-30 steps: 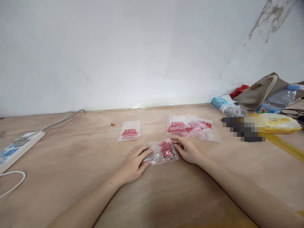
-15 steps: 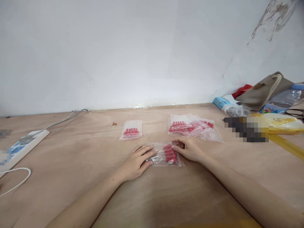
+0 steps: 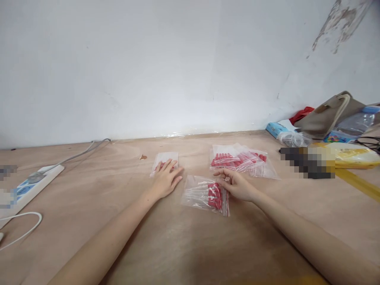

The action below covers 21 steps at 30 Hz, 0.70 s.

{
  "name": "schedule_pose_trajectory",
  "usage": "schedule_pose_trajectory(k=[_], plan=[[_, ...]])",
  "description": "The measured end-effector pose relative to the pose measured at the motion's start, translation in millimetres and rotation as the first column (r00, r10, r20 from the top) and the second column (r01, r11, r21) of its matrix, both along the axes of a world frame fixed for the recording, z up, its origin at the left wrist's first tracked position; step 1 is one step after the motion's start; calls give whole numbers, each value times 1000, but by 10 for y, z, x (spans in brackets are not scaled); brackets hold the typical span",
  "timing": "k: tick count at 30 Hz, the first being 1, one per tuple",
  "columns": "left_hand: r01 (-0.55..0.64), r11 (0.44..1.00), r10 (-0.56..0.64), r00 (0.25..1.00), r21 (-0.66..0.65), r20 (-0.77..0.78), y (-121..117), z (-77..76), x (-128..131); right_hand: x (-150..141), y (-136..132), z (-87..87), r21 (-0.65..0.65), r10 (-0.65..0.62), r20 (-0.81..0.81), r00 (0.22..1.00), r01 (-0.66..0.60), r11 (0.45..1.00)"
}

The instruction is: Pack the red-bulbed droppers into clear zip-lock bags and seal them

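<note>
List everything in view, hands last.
Flat zip bag: one, clear, red inside, centre
Partly covered packet: unclear, translucent, centre left
Overlapping zip bags: several, clear, back centre
Power strip: one, white, left
Cords: several, grey, white, black, sides
Soft packs: several, blue, yellow, right
Slouched bag: one, beige, right
Plastic bottle: one, clear, right
Crumpled plastic: one, clear, right
Crumpled bundle: one, red, right
Pixelated object: one, dark, right
Wooden tabletop: one, tan, below
Wall: one, white, behind
Left hand: one, centre left
Right hand: one, centre

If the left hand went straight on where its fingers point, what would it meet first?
The left hand would probably meet the clear bag beneath its fingers; whether they touch is unclear. Beyond it, the white wall seems next.
</note>
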State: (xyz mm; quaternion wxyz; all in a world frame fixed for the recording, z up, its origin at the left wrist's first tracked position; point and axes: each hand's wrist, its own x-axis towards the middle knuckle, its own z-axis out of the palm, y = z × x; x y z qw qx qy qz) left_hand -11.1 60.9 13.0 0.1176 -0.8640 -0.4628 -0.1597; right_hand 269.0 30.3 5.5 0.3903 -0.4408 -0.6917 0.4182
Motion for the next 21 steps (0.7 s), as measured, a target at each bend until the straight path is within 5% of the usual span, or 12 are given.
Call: schedule_pose_trajectory(k=[6, 11, 14, 17, 21], plan=[[-147, 988, 147, 989, -36, -17, 121, -51, -98, -261, 391, -41, 97, -369, -57, 928, 373, 923], [-229, 973, 229, 974, 27, 1, 38, -75, -246, -640, 637, -191, 59, -442, -9, 897, 441, 895], [-154, 985, 151, 988, 74, 38, 3, -83, -257, -726, 582, -180, 44, -377, 46, 925, 375, 926], [24, 999, -28, 993, 39, 117, -31, -89, -165, -624, 453, -69, 268, -310, 218, 925, 249, 931], [190, 981, -192, 976, 30, 105, -31, -79, 24, -412, 391, 68, 566, -147, 516, 844, -208, 798]])
